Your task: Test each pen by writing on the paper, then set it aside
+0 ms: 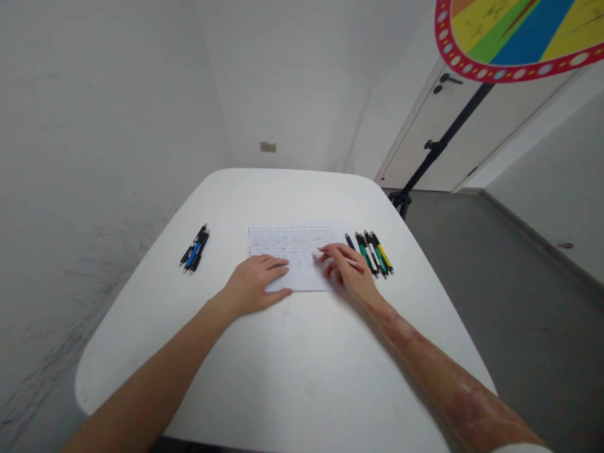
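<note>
A white sheet of paper [304, 279] with several lines of handwriting lies on the white table. Across its lower left part rests my left hand [255, 283], flat with the fingers stretched out and the thumb along the bottom edge. My right hand [350, 272] is over the sheet's right side, fingers closed round a white pen [316, 253]. The pen's front end points left toward the written lines; whether it touches the paper I cannot tell. Just right of that hand lies a row of several pens [372, 251] with green, white, yellow and black parts.
Several black and blue pens [194, 249] are grouped at the table's left. The table [283, 377] has rounded corners and stands near grey-white walls. Beyond its right side are a colourful wheel [514, 38] on a black stand [443, 141] and a door [431, 138].
</note>
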Tool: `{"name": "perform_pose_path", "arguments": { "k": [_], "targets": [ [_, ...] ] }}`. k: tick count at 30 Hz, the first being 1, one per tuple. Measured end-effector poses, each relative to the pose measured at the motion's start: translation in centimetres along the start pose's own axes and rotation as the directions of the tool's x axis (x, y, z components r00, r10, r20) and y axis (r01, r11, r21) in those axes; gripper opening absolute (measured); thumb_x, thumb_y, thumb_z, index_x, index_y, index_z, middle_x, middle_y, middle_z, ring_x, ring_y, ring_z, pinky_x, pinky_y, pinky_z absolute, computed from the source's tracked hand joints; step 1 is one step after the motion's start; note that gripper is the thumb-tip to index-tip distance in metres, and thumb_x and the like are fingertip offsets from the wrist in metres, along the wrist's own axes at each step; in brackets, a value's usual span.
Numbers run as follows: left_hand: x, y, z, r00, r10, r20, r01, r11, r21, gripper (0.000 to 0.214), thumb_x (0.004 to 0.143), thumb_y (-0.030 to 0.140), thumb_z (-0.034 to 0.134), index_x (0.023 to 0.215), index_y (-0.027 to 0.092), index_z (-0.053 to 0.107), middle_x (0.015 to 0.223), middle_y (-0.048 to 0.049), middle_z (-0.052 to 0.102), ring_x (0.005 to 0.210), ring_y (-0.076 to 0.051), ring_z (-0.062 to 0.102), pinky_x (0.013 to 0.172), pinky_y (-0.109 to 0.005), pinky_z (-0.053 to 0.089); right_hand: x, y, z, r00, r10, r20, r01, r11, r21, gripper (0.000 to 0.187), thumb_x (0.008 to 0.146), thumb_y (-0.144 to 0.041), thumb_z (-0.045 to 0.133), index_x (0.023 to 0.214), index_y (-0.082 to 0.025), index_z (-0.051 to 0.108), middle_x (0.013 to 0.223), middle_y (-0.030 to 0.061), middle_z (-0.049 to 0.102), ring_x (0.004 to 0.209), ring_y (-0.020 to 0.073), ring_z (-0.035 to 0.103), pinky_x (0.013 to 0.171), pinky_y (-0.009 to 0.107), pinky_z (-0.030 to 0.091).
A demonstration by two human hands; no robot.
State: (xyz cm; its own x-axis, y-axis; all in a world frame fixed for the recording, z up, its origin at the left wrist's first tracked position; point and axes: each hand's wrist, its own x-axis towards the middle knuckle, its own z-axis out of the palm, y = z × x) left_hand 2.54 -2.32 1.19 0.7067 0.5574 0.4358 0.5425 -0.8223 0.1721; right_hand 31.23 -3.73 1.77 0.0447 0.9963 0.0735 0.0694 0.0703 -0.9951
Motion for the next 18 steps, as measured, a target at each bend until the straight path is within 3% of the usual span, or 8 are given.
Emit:
{"name": "perform_pose_path", "arguments": {
  "k": [5,9,18],
  "targets": [
    [0.2,0.0,-0.2,1.000,0.013,0.012,-0.013,1.000,0.005,0.039,0.100,0.049,0.077,0.126,0.019,0.076,0.135,-0.0140,0.078,0.118,-0.034,0.075,0.098,-0.055,0.064,0.0,1.2,-0.3,0.991,-0.130,-0.028,0.126,0.986,-0.114,0.013,0.090,-0.032,0.075,0.090,-0.023,0.065,0.070,-0.0045,0.057,0.062,0.0136,0.047,0.055,0.029,0.034],
    [0.2,0.1,-0.2,1.000,0.008,0.018,-0.008,1.000,0.003,0.041,0.099,0.050,0.078,0.125,0.018,0.076,0.136,-0.0140,0.078,0.119,-0.034,0.075,0.099,-0.054,0.063,0.3,1.8,-0.5,0.986,-0.162,-0.039,0.147,0.956,-0.253,0.027,0.085,-0.023,0.069,0.069,-0.024,0.047,0.066,-0.0041,0.048,0.064,0.0144,0.041,0.058,0.031,0.029],
    [0.2,0.1,-0.3,0.999,-0.008,0.042,0.007,1.000,0.002,0.037,0.101,0.046,0.076,0.126,0.020,0.077,0.138,-0.0128,0.077,0.121,-0.033,0.074,0.102,-0.054,0.062,0.1,1.7,-0.3,0.990,-0.142,-0.025,0.129,0.948,-0.291,0.027,0.086,-0.021,0.062,0.069,-0.026,0.043,0.063,-0.0046,0.044,0.062,0.0146,0.038,0.057,0.033,0.027]
  ]
}}
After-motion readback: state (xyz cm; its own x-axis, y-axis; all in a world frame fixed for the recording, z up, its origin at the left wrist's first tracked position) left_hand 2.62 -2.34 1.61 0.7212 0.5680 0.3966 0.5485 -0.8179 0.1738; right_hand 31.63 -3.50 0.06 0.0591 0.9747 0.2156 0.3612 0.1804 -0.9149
